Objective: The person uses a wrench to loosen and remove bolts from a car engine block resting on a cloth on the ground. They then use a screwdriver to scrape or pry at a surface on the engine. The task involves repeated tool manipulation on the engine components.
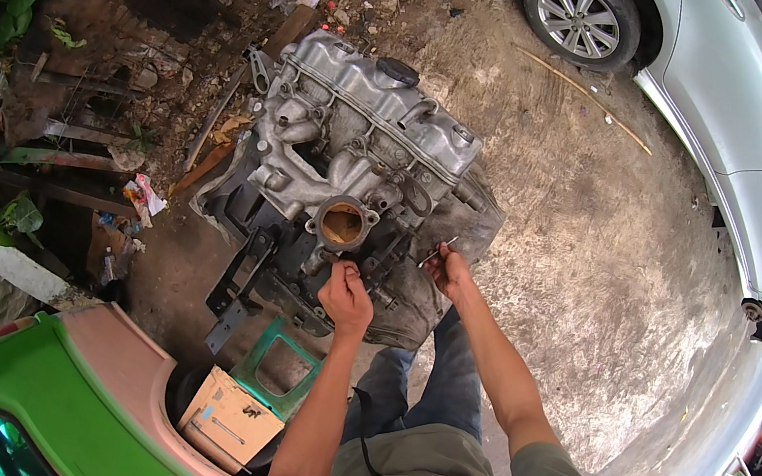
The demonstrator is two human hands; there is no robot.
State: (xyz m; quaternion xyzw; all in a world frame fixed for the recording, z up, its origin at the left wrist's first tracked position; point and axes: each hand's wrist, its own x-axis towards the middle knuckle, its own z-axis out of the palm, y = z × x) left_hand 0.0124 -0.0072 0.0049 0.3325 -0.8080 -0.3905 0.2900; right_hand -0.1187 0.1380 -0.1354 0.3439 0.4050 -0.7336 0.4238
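Observation:
A grey metal car engine [374, 122] stands in front of me, its ribbed cover at the far side. On its near side the intake manifold [291, 179] ends in a round flanged opening [343, 223] with a brownish inside. Just below that opening my left hand [347, 302] is closed against the engine; its curled fingers hide whatever they grip. To the right, over the engine's near right end, my right hand [446, 271] pinches a slim metal tool [425, 262]. Only its thin ends show, so its exact kind is unclear.
A green plastic stool [260, 358] and a tan box [224, 421] with a wrench on it lie by my left arm. A green and pink car body [79, 380] fills the lower left. Scrap and litter [143, 200] lie left; a silver car [741, 106] stands right.

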